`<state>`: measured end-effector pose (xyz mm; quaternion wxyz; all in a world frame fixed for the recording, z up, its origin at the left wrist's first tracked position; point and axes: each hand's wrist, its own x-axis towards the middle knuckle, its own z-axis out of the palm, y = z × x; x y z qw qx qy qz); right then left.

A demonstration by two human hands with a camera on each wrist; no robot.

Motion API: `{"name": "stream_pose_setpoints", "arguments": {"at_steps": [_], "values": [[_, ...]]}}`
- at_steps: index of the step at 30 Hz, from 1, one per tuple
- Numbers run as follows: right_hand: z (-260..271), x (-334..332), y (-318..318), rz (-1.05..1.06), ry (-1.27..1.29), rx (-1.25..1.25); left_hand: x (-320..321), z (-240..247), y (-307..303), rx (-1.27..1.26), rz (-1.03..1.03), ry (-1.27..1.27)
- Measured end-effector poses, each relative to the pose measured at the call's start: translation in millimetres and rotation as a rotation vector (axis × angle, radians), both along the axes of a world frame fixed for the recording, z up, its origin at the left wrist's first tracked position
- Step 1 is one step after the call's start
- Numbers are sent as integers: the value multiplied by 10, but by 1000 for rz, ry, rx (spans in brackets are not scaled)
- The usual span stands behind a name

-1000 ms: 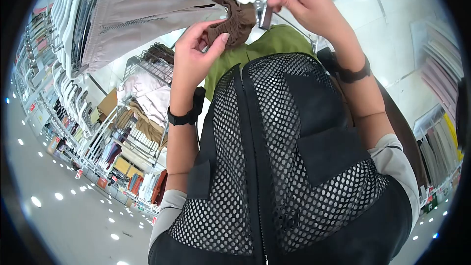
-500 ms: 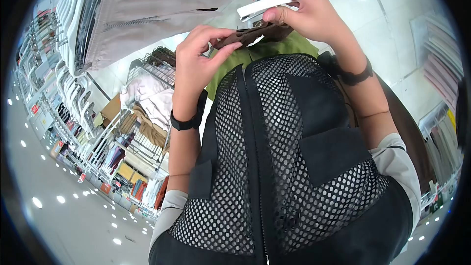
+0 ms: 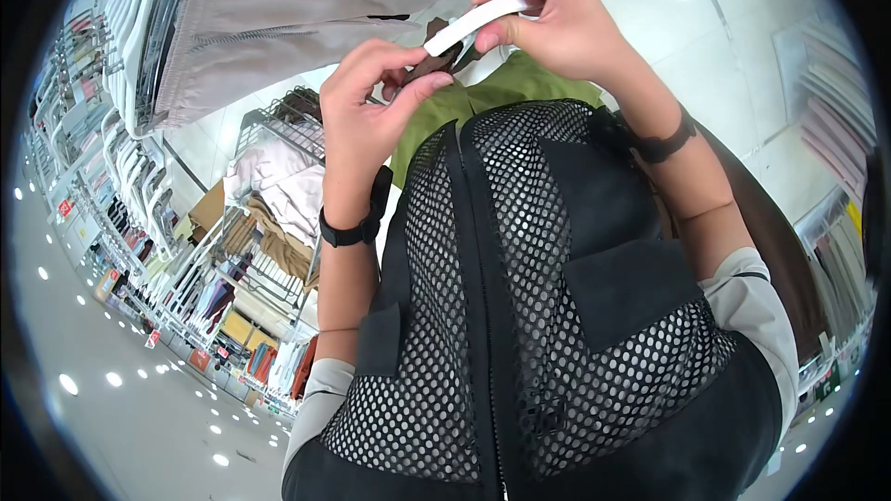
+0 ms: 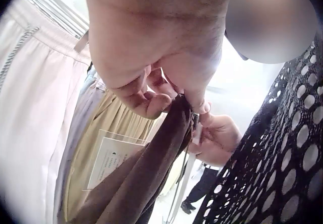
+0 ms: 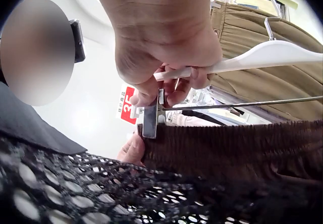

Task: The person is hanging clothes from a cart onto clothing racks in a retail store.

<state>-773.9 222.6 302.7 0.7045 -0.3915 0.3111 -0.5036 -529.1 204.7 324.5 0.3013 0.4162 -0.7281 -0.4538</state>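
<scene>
My left hand (image 3: pixel 371 97) pinches one end of the waistband of brown elastic-waist pants (image 4: pixel 151 163), thumb and fingers on the cloth. A white clip hanger (image 3: pixel 478 23) is in my right hand (image 3: pixel 561 23), its arm between thumb and fingers. In the right wrist view, a metal clip (image 5: pixel 151 120) on the hanger's bar sits over the corner of the gathered waistband (image 5: pixel 222 138). My right fingers are at the top of that clip, with the left fingertips (image 5: pixel 132 151) just below it. In the head view the hanger hides much of the waistband.
Pale pants (image 3: pixel 269 37) hang on white hangers at the left. Green cloth (image 3: pixel 520 83) lies behind the black mesh front (image 3: pixel 501 186) at my chest. A wire rack (image 3: pixel 278 130) with folded clothes stands left. In the right wrist view, khaki pants (image 5: pixel 247 37) hang behind.
The waistband went from bunched up by the left hand to drawn out flatter. My right hand turned the hanger, and its end now slants down to the left fingers.
</scene>
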Motion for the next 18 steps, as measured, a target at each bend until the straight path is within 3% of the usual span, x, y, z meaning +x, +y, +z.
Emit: {"name": "stream_pose_setpoints", "arguments": {"at_steps": [3,7,9,10,12,13,16,17,18], "values": [[-114,190,-122,-15,50,-148,107,-93,-46,-10,9,73],[-58,187,-133,15,38,-126,61,-101,-14,37,-13,144],[-109,207,-191,28,266,-361,-105,20,63,293,94,169],[-98,232,-191,29,266,-363,-71,8,54,291,95,170],[-68,286,-181,51,534,-471,38,-27,27,179,-141,-215],[-75,261,-207,99,585,-457,17,21,35,167,-110,-291],[-134,255,-223,-24,646,-550,8,-164,31,207,33,-110],[-200,237,-281,-156,679,-749,80,-72,-5,379,4,-323],[-255,195,-290,-155,677,-748,123,-81,-19,380,5,-324]]}}
